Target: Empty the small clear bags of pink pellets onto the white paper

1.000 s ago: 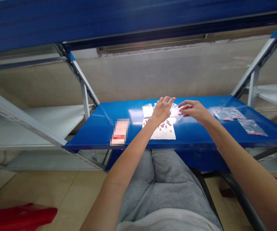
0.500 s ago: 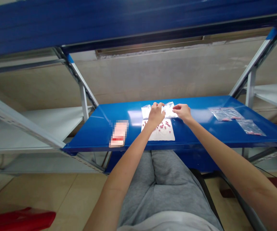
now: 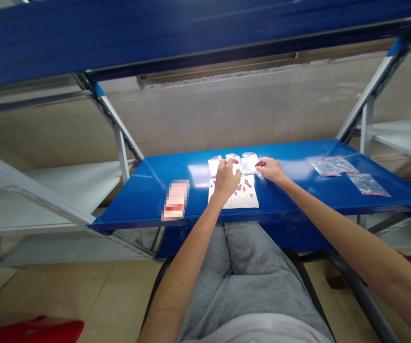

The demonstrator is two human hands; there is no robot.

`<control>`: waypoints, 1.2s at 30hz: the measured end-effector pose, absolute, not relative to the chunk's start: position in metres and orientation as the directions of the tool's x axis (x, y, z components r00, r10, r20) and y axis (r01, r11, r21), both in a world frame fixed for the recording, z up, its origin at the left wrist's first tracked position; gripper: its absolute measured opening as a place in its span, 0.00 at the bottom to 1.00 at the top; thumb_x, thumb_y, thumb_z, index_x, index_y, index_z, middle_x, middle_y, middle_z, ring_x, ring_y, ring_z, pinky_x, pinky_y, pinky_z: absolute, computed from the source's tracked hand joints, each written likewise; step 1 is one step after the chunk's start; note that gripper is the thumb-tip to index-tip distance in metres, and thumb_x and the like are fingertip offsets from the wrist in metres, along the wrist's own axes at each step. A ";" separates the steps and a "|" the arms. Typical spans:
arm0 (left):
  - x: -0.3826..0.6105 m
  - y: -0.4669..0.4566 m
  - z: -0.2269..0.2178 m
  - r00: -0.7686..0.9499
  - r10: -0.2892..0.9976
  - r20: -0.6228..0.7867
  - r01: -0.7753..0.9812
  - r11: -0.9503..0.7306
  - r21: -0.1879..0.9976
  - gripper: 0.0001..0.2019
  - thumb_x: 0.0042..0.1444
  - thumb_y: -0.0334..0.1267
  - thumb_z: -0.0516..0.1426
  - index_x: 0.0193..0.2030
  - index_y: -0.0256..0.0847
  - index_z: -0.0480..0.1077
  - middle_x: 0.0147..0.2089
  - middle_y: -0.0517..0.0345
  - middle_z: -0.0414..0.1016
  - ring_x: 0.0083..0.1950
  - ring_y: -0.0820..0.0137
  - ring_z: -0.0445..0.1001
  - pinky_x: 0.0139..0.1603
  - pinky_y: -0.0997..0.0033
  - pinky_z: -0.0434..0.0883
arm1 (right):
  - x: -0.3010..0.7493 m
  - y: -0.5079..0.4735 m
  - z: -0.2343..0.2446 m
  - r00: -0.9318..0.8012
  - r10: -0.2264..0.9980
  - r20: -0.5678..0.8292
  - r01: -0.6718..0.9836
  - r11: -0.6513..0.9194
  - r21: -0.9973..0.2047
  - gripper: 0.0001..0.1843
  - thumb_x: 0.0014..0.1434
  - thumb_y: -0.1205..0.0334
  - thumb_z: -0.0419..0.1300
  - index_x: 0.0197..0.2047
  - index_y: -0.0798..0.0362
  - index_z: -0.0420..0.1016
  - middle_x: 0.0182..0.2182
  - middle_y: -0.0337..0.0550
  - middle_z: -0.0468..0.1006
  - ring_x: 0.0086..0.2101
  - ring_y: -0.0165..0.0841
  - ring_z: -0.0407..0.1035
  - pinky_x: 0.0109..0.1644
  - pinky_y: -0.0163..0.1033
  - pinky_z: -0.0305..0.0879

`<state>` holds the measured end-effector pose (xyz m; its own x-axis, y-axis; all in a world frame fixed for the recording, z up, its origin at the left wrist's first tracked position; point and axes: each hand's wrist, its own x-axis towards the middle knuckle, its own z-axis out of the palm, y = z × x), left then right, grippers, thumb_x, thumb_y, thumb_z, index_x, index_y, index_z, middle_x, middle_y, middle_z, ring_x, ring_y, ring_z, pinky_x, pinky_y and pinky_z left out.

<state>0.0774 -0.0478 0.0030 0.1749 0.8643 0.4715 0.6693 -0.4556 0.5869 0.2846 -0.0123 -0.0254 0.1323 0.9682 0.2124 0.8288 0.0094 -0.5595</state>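
Note:
Three small clear zip bags lie in a row on the blue table: a left zip bag [image 3: 214, 166], a middle zip bag [image 3: 239, 166] and a right zip bag [image 3: 249, 163]. In front of them is a white cloth [image 3: 243, 201] with several small red beads [image 3: 245, 185] scattered over it. My left hand [image 3: 227, 180] hovers above the cloth, partly covering the middle bag, its fingers apart and nothing visible in them. At the right bag's edge, my right hand [image 3: 271, 171] has thumb and fingers pinched together on the plastic.
A phone-like pink object [image 3: 175, 197], blurred out, lies at the left front of the blue table [image 3: 141, 190]. On the right are filled zip bags [image 3: 334, 166] and another filled bag [image 3: 367, 184] with red contents. Metal posts and an upper blue shelf [image 3: 205, 33] frame the table.
My left hand has drawn slightly left and its fingers have spread, uncovering part of the middle bag. My right hand stays at the right bag's edge. The view has shifted slightly.

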 end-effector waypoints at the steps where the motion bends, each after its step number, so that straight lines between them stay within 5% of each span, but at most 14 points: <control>1: 0.078 -0.049 0.003 0.175 0.865 0.471 0.668 -0.456 0.589 0.12 0.62 0.28 0.56 0.51 0.42 0.73 0.49 0.50 0.71 0.47 0.64 0.76 0.56 0.63 0.72 | 0.285 -0.013 -0.025 0.125 0.970 0.211 0.829 0.015 -0.559 0.12 0.59 0.65 0.60 0.43 0.55 0.84 0.42 0.48 0.85 0.42 0.37 0.78 0.47 0.35 0.68; 9: 0.089 -0.057 0.000 0.202 0.869 0.452 0.660 -0.462 0.593 0.12 0.62 0.28 0.57 0.52 0.40 0.73 0.49 0.49 0.71 0.47 0.64 0.76 0.55 0.63 0.73 | 0.330 -0.044 -0.031 0.091 0.948 0.305 0.866 0.076 -0.495 0.16 0.62 0.60 0.57 0.48 0.56 0.82 0.46 0.51 0.84 0.43 0.41 0.77 0.51 0.42 0.68; 19: 0.132 -0.070 -0.006 0.297 0.843 0.447 0.575 -0.532 0.621 0.12 0.61 0.29 0.57 0.50 0.39 0.75 0.47 0.49 0.70 0.44 0.64 0.75 0.52 0.63 0.72 | 0.473 -0.091 -0.046 0.217 0.848 0.484 0.975 -0.162 -0.154 0.19 0.62 0.66 0.53 0.50 0.66 0.79 0.46 0.72 0.79 0.49 0.53 0.71 0.56 0.50 0.59; 25: 0.170 -0.078 -0.022 0.464 0.786 0.408 0.490 -0.611 0.621 0.12 0.62 0.28 0.56 0.50 0.37 0.76 0.40 0.53 0.77 0.42 0.66 0.76 0.52 0.65 0.73 | 0.476 -0.086 -0.049 0.277 0.869 0.410 0.960 -0.269 -0.078 0.21 0.66 0.63 0.52 0.55 0.64 0.78 0.50 0.70 0.79 0.52 0.54 0.70 0.53 0.49 0.62; 30: 0.228 -0.080 -0.042 0.688 0.642 0.338 0.254 -0.649 0.717 0.17 0.60 0.32 0.59 0.56 0.37 0.76 0.50 0.49 0.81 0.48 0.64 0.80 0.56 0.64 0.75 | 0.461 -0.091 -0.053 0.252 0.901 0.353 0.967 -0.251 -0.049 0.22 0.67 0.62 0.50 0.54 0.64 0.79 0.48 0.67 0.80 0.50 0.53 0.72 0.52 0.51 0.64; 36: 0.281 -0.065 -0.040 0.554 0.811 0.188 0.375 -0.444 0.814 0.21 0.59 0.29 0.58 0.60 0.40 0.74 0.59 0.45 0.79 0.58 0.58 0.78 0.63 0.61 0.71 | 0.434 -0.113 -0.056 0.180 0.914 0.364 0.984 -0.166 -0.068 0.21 0.67 0.61 0.49 0.50 0.62 0.80 0.47 0.63 0.81 0.47 0.53 0.73 0.50 0.50 0.65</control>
<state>0.2808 -0.0653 -0.0400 0.5537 0.8113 0.1877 0.3751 -0.4442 0.8136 0.4344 -0.1134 -0.0558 0.1795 0.9138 0.3644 0.9838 -0.1661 -0.0681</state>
